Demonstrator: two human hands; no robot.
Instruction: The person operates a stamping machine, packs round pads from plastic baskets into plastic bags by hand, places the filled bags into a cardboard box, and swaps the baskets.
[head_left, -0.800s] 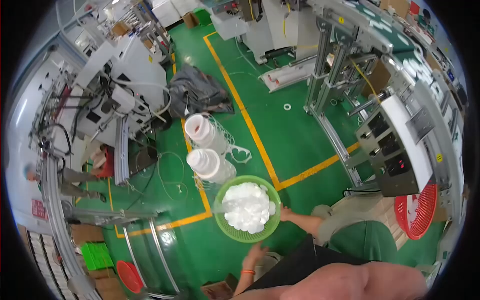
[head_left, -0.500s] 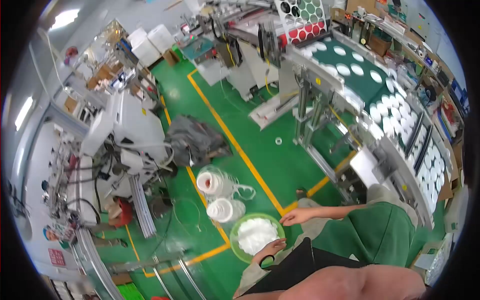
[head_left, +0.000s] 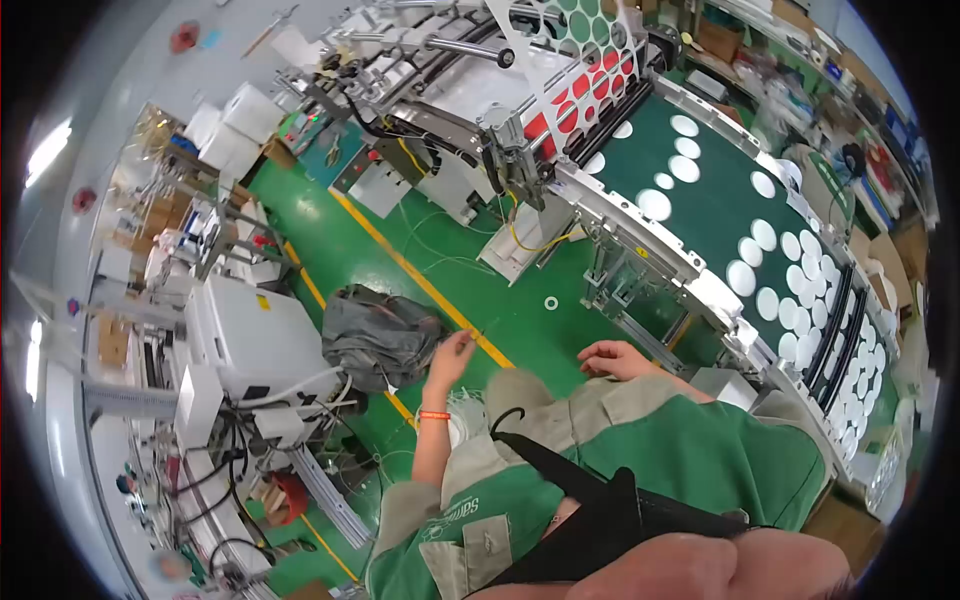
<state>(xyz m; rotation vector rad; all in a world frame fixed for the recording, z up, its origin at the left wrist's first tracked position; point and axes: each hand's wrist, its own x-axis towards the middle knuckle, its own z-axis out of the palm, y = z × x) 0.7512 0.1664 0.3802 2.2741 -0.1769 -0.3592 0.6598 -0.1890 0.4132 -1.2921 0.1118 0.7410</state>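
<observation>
My left hand (head_left: 455, 355), with an orange band at the wrist, is held out over the floor beside a dark grey plastic sheet or bag (head_left: 375, 335). Its fingers are loosely bent and I see nothing in them. My right hand (head_left: 612, 358) hovers in front of my body on the other side, fingers partly stretched, holding nothing. A white object (head_left: 466, 418) shows between my left forearm and my knee, mostly hidden. The green basin is out of sight.
At the right, a conveyor with a green belt (head_left: 715, 190) carries several white discs (head_left: 740, 278). Punched sheeting (head_left: 590, 90) hangs at its far end. White machinery (head_left: 250, 335) with cables stands at the left. A yellow line (head_left: 400, 255) crosses the green floor, where a small white ring (head_left: 551, 303) lies.
Both hands have come away from the green basin and its white contents. My left hand has moved up and left. The view has shifted, and my body now covers the basin area.
</observation>
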